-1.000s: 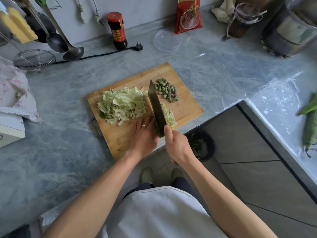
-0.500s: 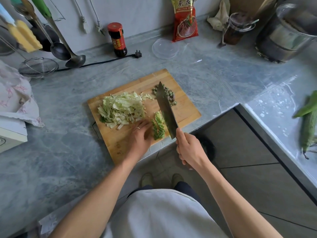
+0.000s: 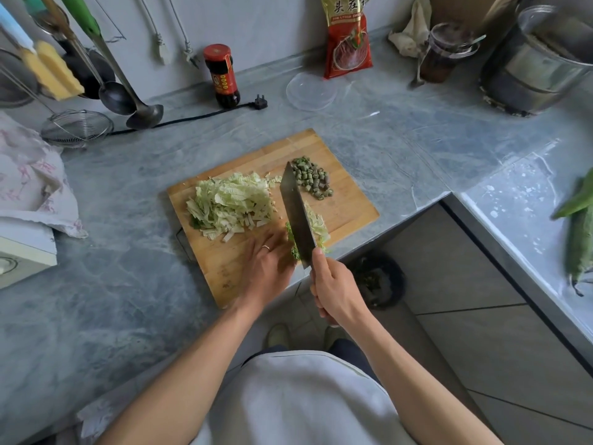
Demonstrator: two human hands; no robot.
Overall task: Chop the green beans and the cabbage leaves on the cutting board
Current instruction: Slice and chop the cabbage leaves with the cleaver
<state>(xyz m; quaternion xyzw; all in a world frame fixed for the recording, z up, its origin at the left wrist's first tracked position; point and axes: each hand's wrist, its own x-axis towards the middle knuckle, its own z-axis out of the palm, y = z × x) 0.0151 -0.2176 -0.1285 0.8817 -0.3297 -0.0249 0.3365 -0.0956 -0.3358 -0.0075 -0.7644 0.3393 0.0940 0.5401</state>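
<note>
Head view, single entry.

1. My right hand: grip wrapped tight round the handle of the cleaver; the handle itself is hidden inside my fist. The blade runs away from the grip toward the far side of the cutting board, flat side showing.

2. My left hand: grip loose, fingers fairly straight and resting on the board just left of the blade, fingertips against the uncut cabbage leaves. A ring shows on one finger.

3. Uncut cabbage leaves: a small bunch directly under and to the right of the blade, just ahead of my right grip, near the board's front edge.

4. Chopped cabbage: a broad pale heap beyond my left grip, left of the blade.

5. Chopped green beans: a little pile of short rounds beyond the blade tip, to its right, well ahead of both grips.

6. Cutting board: wooden, lying at an angle on the grey marbled surface, its near corner at the surface edge.

7. Far beyond the grips, along the wall: sauce bottle, red packet, clear plastic lid, ladles, wire strainer, metal pot.

8. Far right of my right grip: long green vegetables on the side surface.
</note>
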